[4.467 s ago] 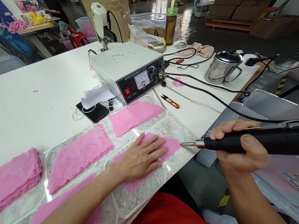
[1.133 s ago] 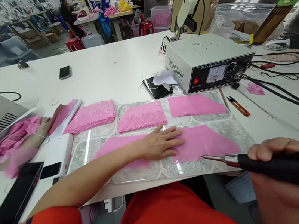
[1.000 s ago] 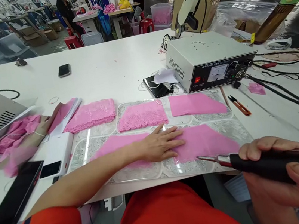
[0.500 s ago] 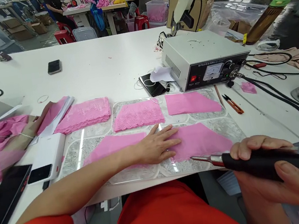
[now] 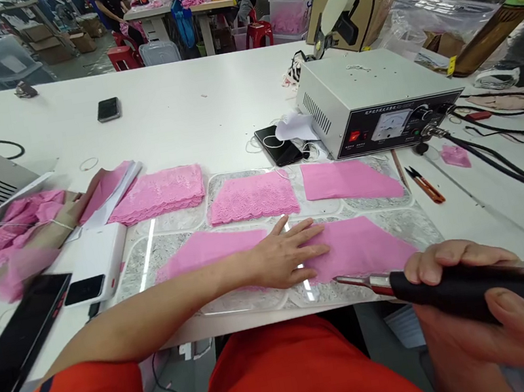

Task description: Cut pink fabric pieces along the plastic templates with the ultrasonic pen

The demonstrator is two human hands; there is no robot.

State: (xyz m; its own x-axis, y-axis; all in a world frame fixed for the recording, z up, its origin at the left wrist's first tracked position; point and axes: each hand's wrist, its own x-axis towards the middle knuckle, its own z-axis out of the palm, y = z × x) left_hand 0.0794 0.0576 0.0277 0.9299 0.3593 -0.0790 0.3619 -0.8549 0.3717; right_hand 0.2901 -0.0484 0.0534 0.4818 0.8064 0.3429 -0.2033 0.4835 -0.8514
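My left hand (image 5: 286, 255) lies flat with fingers spread, its fingertips on the left edge of a pink fabric piece (image 5: 357, 247). Another pink piece (image 5: 201, 253) lies partly under my left forearm. My right hand (image 5: 483, 307) is wrapped round a black handheld ultrasonic cutter (image 5: 445, 286), its metal tip pointing left near the lower edge of the right-hand fabric piece. Behind these lie a scalloped pink lace stack (image 5: 252, 199), a plain pink piece (image 5: 349, 180) and a thicker lace stack (image 5: 157, 193). A clear patterned mat (image 5: 153, 259) is beneath the pieces.
A grey generator box (image 5: 376, 98) with cables (image 5: 511, 166) stands at the back right. An orange craft knife (image 5: 425, 185) lies in front of it. On the left are a white power bank (image 5: 98, 261), a black phone (image 5: 20, 333) and bundled pink fabric (image 5: 23, 227).
The view has shifted slightly, so the table and its contents appear a little further right. Both hands keep the same pose, the left on the fabric and the right round the cutter.
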